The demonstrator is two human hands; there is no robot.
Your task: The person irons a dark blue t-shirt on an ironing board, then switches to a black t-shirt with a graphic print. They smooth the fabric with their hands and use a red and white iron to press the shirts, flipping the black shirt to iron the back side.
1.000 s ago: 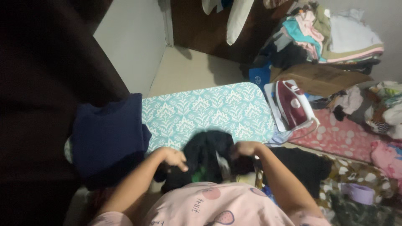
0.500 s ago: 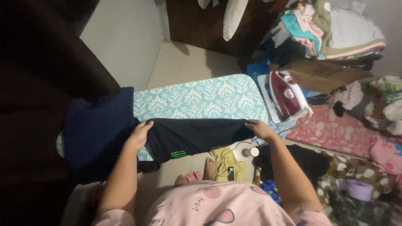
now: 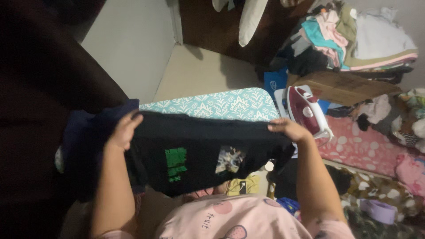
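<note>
Stretching a black garment (image 3: pixel 199 146) taut between both hands, the person holds it by its upper edge above the near end of the ironing board (image 3: pixel 212 105), whose teal leaf-patterned cover shows just beyond the cloth. The left hand (image 3: pixel 123 130) has its grip closed on one corner, fingers curled over the hem; the right hand (image 3: pixel 290 129) pinches the opposite corner the same way. A green patch and a pale printed square face up on the hanging fabric.

A dark blue cloth (image 3: pixel 86 141) lies bunched at the left end of the board, just beside the left hand and partly under the black garment. A maroon and white steam iron (image 3: pixel 305 108) stands on its rest at the far right end, near the right hand.

Risks, as I judge them: the loose lower half hangs off the board's edge, so its weight could drag the cloth out of either pinch. Swinging the right corner outward could brush the iron and tip it. The blue cloth could catch under the black garment and wrinkle it.
</note>
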